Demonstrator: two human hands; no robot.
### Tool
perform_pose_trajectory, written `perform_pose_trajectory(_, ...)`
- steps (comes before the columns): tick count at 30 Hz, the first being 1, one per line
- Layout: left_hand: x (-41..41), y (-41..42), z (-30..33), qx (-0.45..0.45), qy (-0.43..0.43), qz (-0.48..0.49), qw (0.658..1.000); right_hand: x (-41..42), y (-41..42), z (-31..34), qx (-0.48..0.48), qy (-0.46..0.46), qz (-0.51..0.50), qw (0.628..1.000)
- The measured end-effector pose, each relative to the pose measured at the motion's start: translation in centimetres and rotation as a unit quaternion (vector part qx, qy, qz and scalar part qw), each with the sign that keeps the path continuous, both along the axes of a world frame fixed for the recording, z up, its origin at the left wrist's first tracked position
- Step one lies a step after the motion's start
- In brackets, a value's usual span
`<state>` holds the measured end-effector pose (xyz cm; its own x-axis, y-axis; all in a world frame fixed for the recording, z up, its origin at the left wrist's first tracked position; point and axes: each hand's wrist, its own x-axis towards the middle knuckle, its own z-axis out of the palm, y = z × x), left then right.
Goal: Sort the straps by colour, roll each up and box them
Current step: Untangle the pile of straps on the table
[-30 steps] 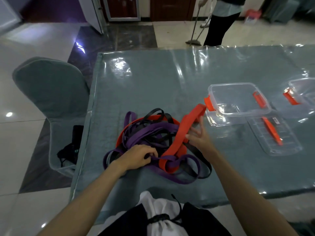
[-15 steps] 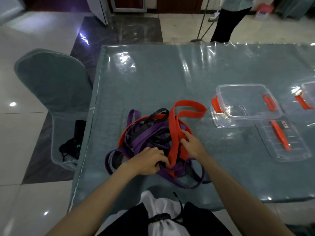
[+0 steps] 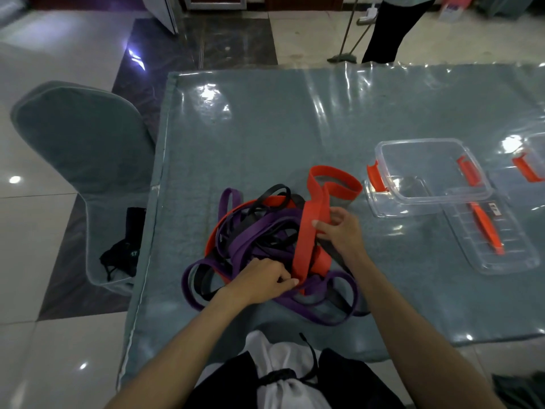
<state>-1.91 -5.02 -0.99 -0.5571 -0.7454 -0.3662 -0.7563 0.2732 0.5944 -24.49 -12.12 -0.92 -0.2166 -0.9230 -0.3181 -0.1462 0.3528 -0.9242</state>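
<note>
A tangled heap of straps lies at the table's near left: a wide red strap, purple straps and black straps. My right hand pinches the red strap partway up its length; its far end loops at the back of the heap. My left hand is closed on the straps at the heap's near edge, where the red strap's lower end meets a purple one. A clear box with red latches stands to the right of the heap.
A clear lid with a red handle lies beside the box, and another clear box sits at the right edge. A grey covered chair stands left of the table. A person with a broom stands beyond the far edge.
My right hand has slid up the red strap, away from me, and the strap's loop now stands more upright near the box. My left hand stays at the heap's near edge.
</note>
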Motion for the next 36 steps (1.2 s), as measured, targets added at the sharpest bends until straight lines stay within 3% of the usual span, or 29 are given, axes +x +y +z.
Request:
perform_pose_trajectory(5,0.7,-0.5,1.4,0.088,0.031,0.0,0.996,0.8,-1.1,2.2,-0.042,-0.05,-0.024,0.998)
perform_pose_trajectory(10,1.3,-0.6,2.6,0.135,-0.021,-0.036,0.99,0.9,-1.5,2.9,-0.055,-0.075,-0.082,0.992)
perform_pose_trajectory(15,0.6,-0.4,2.1,0.036,-0.056,0.015,0.998,1.2,-0.5,3.5,-0.044,-0.137,-0.087,0.986)
perform_pose_trajectory(18,-1.5,-0.6,2.2,0.009,0.028,0.088,0.996,1.7,-0.1,4.4,-0.062,-0.178,-0.098,0.977)
perform_pose_trajectory(21,-4.1,-1.1,2.5,-0.054,0.052,0.172,0.982,2.1,0.0,5.8,-0.073,-0.209,-0.105,0.969)
perform_pose_trajectory(23,-5.5,-1.6,2.5,-0.055,0.123,0.235,0.963,2.3,0.1,6.7,-0.076,-0.223,-0.094,0.967)
perform_pose_trajectory(27,-7.2,-3.5,2.2,0.056,0.298,0.299,0.905,1.9,0.5,7.5,-0.057,-0.252,-0.03,0.966)
perform_pose_trajectory(31,-7.0,-3.9,2.2,0.122,0.432,0.414,0.792,-0.5,1.5,7.0,-0.004,-0.261,0.078,0.962)
perform_pose_trajectory(33,-6.7,-4.0,2.3,0.148,0.449,0.424,0.772,-1.9,2.4,6.1,0.026,-0.217,0.095,0.971)
perform_pose_trajectory(36,-6.7,-4.3,2.8,0.182,0.448,0.387,0.785,-2.7,3.5,4.9,0.049,-0.265,0.123,0.955)
